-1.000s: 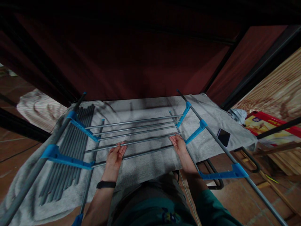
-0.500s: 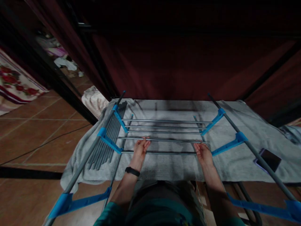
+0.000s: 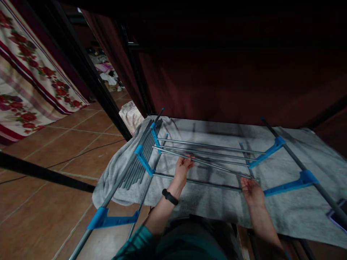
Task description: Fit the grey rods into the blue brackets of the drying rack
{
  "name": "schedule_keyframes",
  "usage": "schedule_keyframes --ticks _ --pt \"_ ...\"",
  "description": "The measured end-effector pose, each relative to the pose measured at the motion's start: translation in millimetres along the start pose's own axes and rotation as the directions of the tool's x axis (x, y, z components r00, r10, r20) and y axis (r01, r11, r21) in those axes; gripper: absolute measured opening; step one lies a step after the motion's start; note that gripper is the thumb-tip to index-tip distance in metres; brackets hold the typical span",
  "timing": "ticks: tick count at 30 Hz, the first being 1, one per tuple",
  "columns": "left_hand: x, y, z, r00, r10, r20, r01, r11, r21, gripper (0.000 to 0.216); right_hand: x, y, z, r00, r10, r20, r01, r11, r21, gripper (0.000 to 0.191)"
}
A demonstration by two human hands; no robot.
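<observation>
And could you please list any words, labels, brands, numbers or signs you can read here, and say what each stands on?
None: no text can be read in this view.
Blue bracket and held rod: no legible marking.
Wristband: no lettering can be made out.
Phone: cut off by the picture's edge; nothing legible.
Background pile: too small and blurred to tell.

- Grey metal rack with blue plastic brackets [image 3: 211, 185]: partly over the grey fleece blanket [image 3: 298, 213]
- Loose grey metal tubes [image 3: 148, 143]: on the blanket's left end
- Dark-red fabric curtain [image 3: 217, 86]: behind the blanket
</observation>
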State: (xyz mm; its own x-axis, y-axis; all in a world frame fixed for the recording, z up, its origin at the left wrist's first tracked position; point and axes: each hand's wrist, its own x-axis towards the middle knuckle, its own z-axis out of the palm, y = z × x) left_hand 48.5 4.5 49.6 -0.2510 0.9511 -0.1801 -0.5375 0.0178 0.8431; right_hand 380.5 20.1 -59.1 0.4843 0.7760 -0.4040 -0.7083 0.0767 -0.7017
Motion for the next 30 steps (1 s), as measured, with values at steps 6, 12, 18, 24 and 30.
schedule_keyframes --ticks 6,12,18,24,30 --pt "-8 16 26 0.992 0.097 0.084 -0.104 0.991 0.085 0.038 -6 0 4 0.999 -0.036 0.001 0.036 0.998 -0.042 0.033" --pt "-10 22 37 0.972 0.175 0.156 -0.199 0.969 0.149 0.031 -16 6 15 0.986 0.12 0.114 -0.095 0.974 -0.207 0.027" --pt "-8 22 38 0.947 0.257 0.194 -0.295 0.934 0.203 0.029 -27 26 31 0.957 0.16 0.241 -0.017 0.864 -0.504 0.035" --pt "-11 29 38 0.892 0.374 0.255 -0.442 0.842 0.31 0.026 -32 54 40 0.9 0.108 0.422 0.321 0.491 -0.81 0.04" --pt "-7 56 30 0.753 0.513 0.413 -0.658 0.569 0.494 0.027 -31 57 32 0.831 0.047 0.554 0.502 0.367 -0.783 0.049"
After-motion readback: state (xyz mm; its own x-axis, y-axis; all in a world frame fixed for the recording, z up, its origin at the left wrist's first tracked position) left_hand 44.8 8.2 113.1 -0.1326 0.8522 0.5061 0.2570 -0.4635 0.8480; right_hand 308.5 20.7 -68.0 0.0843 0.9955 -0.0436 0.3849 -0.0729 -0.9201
